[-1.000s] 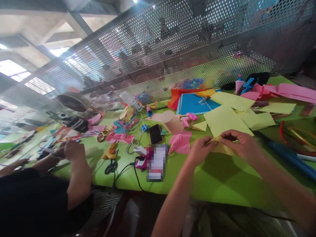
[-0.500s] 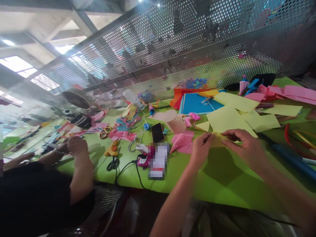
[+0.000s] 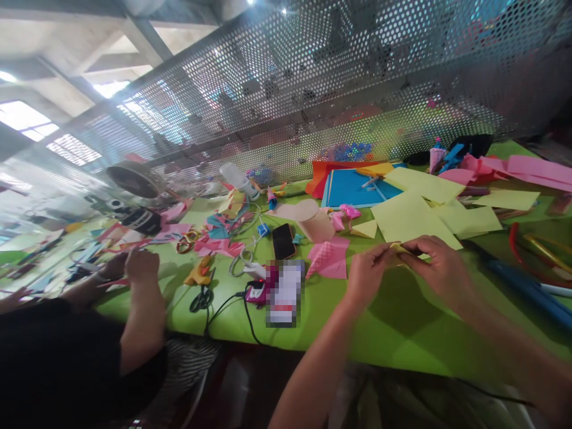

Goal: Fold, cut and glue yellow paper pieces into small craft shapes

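A small piece of yellow paper [image 3: 395, 247] is pinched between my two hands, just above the green table [image 3: 420, 345]. My left hand [image 3: 367, 271] grips its left side, fingers closed. On the other side, my right hand [image 3: 435, 262] holds it with thumb and fingertips. Much of the paper is hidden by the fingers. Behind it lie large pale yellow sheets [image 3: 411, 220]. A pink paper cone [image 3: 322, 257] rests on a pink sheet left of my left hand.
Left of me, a co-worker's hand [image 3: 142, 265] is at the table. Nearer are a masked phone [image 3: 286, 295], a dark phone [image 3: 283, 241], cables, and scissors [image 3: 185, 242]. Blue sheets [image 3: 348, 187] lie behind; a blue tool [image 3: 527, 286] sits to the right. A perforated metal screen [image 3: 286, 119] stands at the back.
My hands have drawn closer together, and less of the yellow paper shows between them. The view has shifted slightly. The co-worker's hand stays in about the same place.
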Available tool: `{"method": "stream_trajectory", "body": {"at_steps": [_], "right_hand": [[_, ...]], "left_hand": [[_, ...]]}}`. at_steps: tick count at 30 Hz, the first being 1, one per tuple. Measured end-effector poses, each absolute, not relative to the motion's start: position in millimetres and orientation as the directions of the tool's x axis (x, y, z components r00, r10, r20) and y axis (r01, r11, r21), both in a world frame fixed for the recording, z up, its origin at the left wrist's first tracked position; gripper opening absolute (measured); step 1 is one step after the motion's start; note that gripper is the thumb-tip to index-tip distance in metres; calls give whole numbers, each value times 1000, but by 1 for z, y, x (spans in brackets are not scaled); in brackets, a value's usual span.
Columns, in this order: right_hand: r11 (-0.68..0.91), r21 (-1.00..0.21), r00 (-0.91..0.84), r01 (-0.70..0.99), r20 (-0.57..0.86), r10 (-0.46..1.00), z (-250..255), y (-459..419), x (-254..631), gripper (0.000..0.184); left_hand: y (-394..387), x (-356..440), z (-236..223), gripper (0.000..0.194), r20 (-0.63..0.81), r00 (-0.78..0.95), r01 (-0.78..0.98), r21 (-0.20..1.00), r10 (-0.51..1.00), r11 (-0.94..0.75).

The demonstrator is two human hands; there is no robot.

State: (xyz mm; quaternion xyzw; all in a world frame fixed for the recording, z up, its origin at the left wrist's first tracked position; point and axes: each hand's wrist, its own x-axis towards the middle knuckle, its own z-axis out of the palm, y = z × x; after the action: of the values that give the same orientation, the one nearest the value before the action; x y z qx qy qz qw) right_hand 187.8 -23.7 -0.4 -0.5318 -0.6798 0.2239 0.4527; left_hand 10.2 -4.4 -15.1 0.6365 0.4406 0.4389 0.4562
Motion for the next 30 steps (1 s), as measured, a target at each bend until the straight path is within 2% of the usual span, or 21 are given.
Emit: {"method": "stream_trajectory", "body": {"at_steps": [10,15,19,25,30], "right_hand": [[337,-844,26,417,382,924,-4,-24,187,15],[389,-795,-27,466,426,904,-4,-24,187,10],[413,-765,-16,493,467,884,-3,-26,185,11],[417,-784,-22,459,459,888,-3,-23,186,8],[398,-751,-53,527,438,897,-3,-21,189,12]], "left_hand": [[-4,9,-14,30,163,248,252,941,955,-226],[-5,12,-13,29,168,261,177,960,951,-218],[-4,13,-14,32,161,241,189,959,957,-209],[-5,11,-13,32,157,285,176,961,946,-212],[-7,14,-7,30,125,256,129,978,959,-162]]}}
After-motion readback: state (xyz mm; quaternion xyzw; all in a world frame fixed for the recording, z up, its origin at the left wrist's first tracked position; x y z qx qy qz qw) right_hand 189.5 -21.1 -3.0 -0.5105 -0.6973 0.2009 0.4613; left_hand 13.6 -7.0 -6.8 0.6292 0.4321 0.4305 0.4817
